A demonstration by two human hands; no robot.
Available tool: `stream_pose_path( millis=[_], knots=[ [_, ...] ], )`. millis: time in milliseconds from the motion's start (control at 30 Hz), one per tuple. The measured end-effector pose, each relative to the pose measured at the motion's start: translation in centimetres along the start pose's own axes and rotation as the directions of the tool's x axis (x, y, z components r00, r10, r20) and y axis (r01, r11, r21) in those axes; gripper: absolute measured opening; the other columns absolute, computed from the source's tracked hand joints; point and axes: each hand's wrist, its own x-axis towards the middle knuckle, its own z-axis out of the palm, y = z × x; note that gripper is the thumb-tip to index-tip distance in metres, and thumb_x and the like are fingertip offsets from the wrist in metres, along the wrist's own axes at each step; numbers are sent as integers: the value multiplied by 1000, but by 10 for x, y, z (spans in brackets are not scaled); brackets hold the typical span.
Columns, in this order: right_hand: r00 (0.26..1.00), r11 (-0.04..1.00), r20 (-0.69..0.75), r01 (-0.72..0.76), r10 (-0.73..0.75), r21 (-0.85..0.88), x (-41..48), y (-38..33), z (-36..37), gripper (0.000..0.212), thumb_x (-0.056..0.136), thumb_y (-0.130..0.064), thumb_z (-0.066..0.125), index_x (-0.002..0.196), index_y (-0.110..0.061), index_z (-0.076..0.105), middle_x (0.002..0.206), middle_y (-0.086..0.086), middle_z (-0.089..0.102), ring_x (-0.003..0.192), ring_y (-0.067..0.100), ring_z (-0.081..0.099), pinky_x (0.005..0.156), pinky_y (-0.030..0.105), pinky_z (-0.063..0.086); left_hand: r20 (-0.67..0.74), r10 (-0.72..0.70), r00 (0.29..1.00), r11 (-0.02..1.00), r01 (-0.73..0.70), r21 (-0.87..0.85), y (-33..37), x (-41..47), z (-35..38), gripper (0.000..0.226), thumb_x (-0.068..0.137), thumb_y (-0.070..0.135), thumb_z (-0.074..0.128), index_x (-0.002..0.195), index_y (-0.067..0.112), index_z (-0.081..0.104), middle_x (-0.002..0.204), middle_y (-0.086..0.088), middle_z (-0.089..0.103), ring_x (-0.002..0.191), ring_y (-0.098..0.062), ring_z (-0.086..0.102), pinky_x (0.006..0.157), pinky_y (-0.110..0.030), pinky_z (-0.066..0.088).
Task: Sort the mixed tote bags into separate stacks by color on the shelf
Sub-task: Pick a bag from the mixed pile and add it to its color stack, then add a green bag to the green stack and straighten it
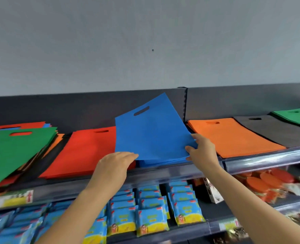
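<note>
Blue tote bag [151,131], flat matte rectangle, tilted

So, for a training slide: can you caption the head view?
Right hand grips and left hand touches a flat blue fabric tote bag over the blue stack, between red stack and orange stack.

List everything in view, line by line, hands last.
blue stack: one, blue, centre
held tote bag: one, blue, tilted above blue stack
red stack: one, red, left of it
mixed pile: one, green-topped, far left
orange stack: one, orange, right of centre
grey stack: one, grey, beside orange
green stack: one, green, far right
snack packets: many, blue-yellow, lower shelf
left hand: one, touches held tote bag's lower edge
right hand: one, pinches its right corner
</note>
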Motion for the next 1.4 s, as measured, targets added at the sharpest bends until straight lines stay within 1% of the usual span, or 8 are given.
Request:
stream_pose_path(
  millis=[167,400,567,667,833,967,1167,1400],
  knots=[
    [999,999,-41,-17,15,-40,30,32,-33,39,91,-1,50,129,-10,51,114,9,59,79,27,63,72,44,57,170,-94,981,992,107,-71,49,33,25,57,91,-4,37,138,28,46,144,9,43,133,-11,39,105,-28,32],
    [982,779,75,181,-171,-600,42,52,-29,51,95,-32,49,141,-17,33,146,3,32,130,27,31,96,39,40,424,-123,897,991,137,-3,66,45,63,41,101,41,34,126,18,57,130,0,56,119,-18,50,96,-37,43],
    [896,728,405,401,-184,-556,21,54,3,39,99,-38,38,104,-10,64,113,4,57,107,25,52,83,36,45,398,-81,914,989,122,-78,60,44,68,40,104,17,32,144,19,36,152,6,29,139,-6,23,106,-12,5],
    [911,724,368,382,-188,-574,19,58,9,37,99,-38,37,100,-13,64,105,2,58,101,22,51,79,32,47,422,-75,903,988,123,-88,58,44,71,43,104,11,30,146,17,29,155,4,20,142,-6,15,99,-7,-8],
    [944,792,260,315,-203,-523,18,44,15,31,98,-33,44,109,-12,65,112,4,61,108,23,50,81,34,47,362,-53,931,992,92,-89,54,30,62,49,104,26,30,150,17,17,158,0,5,145,-14,1,118,-27,5],
    [921,812,275,376,-275,-447,5,14,38,33,97,-30,47,125,-16,57,129,1,55,122,20,44,92,32,43,207,-29,978,995,49,-90,25,5,20,46,102,34,34,145,20,32,155,5,21,143,-10,14,113,-19,3],
    [813,779,373,559,-448,-283,-35,-62,121,32,96,-28,48,126,-16,57,128,0,56,120,20,46,93,29,38,100,-166,981,986,163,43,-85,-63,-51,42,89,42,39,113,23,68,117,8,65,107,-10,60,94,-23,43],
    [628,688,535,717,-565,-115,-91,-143,242,40,93,-36,53,128,-16,55,127,3,57,121,22,48,98,30,35,61,-460,886,881,448,150,-211,-145,-112,45,95,41,40,127,16,59,129,2,58,119,-17,54,99,-29,40]
  ],
)
